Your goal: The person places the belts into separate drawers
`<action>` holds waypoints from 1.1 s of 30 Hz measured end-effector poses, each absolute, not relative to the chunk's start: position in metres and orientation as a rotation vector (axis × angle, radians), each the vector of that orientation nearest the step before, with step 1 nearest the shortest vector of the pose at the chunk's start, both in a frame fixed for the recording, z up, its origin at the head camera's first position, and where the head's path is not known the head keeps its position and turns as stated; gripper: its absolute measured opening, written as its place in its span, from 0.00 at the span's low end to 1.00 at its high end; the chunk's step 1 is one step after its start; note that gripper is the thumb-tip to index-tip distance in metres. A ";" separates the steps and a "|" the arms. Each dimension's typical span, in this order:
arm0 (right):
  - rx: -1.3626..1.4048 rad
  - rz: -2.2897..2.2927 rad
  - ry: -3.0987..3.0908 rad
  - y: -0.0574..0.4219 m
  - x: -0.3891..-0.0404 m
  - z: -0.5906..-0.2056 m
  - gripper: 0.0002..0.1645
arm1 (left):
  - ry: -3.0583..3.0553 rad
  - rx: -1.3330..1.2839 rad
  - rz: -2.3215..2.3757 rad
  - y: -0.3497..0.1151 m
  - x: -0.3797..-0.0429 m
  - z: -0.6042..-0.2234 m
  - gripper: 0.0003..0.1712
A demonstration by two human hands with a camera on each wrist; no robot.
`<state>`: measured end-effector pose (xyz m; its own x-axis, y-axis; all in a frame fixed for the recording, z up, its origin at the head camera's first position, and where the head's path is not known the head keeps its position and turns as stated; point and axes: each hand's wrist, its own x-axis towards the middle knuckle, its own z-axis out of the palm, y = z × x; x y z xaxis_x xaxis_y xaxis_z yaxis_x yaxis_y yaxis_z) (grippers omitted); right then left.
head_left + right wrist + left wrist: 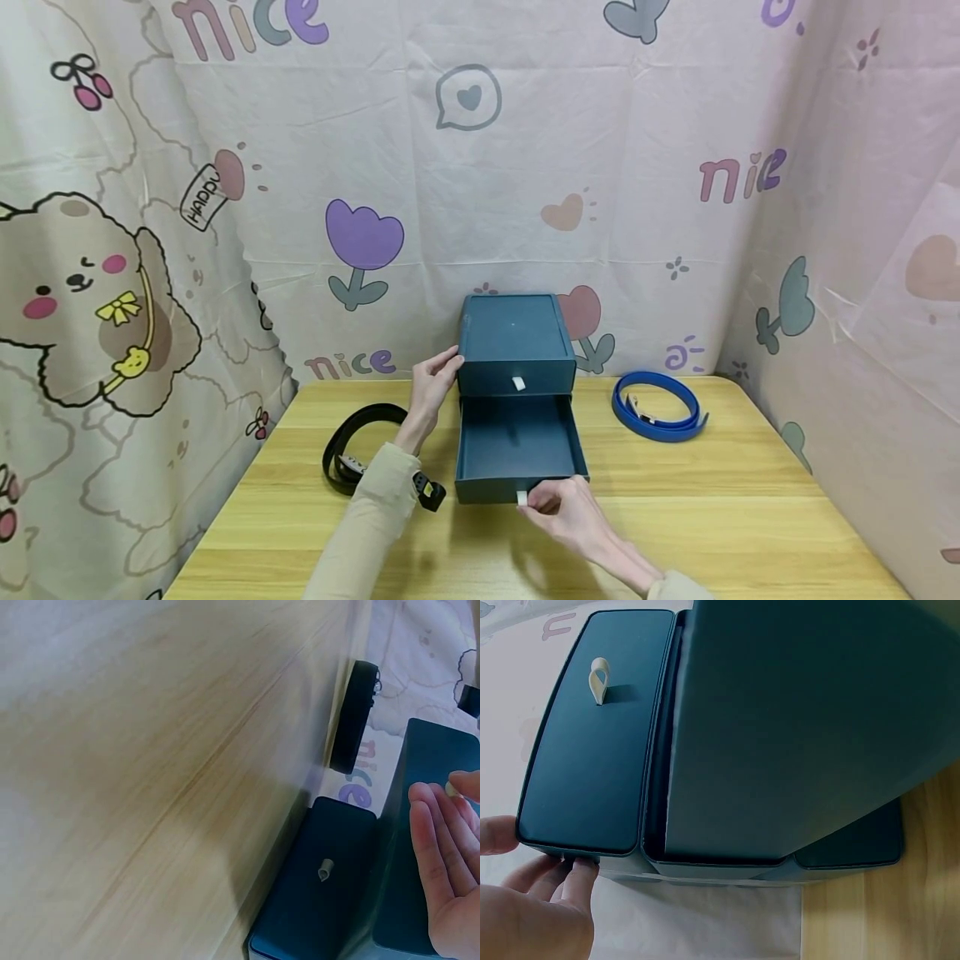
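Observation:
A dark teal drawer box (513,329) stands at the back middle of the table. Its top drawer (592,765) is closed, with a pale loop tab on the front. Below it a drawer (513,446) is pulled far out, and no contents show inside. Another closed drawer (311,900) sits lowest. My left hand (431,396) holds the box's upper left corner, thumb at the top edge and fingers against the side. At the pulled-out drawer's front, my right hand (570,512) pinches its white pull tab (522,497) between thumb and fingers.
A coiled black belt (333,446) lies left of the box, partly behind my left forearm. Over on the right is a coiled blue belt (671,431). Printed cloth (510,208) hangs behind and at both sides of the wooden table (660,517).

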<state>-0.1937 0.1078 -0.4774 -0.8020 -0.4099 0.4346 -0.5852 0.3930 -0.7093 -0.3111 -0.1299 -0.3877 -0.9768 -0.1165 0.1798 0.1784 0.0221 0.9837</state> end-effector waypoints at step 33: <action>0.979 1.315 -2.287 0.111 -0.194 -0.464 0.06 | -2.062 -0.048 -2.076 -0.129 -0.310 -0.385 0.24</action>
<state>-0.1935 0.1105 -0.4642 -0.7113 -0.4000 0.5780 -0.7008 0.3391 -0.6276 -0.3101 -0.1294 -0.3853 -0.9763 -0.1289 0.1736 0.1745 0.0047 0.9847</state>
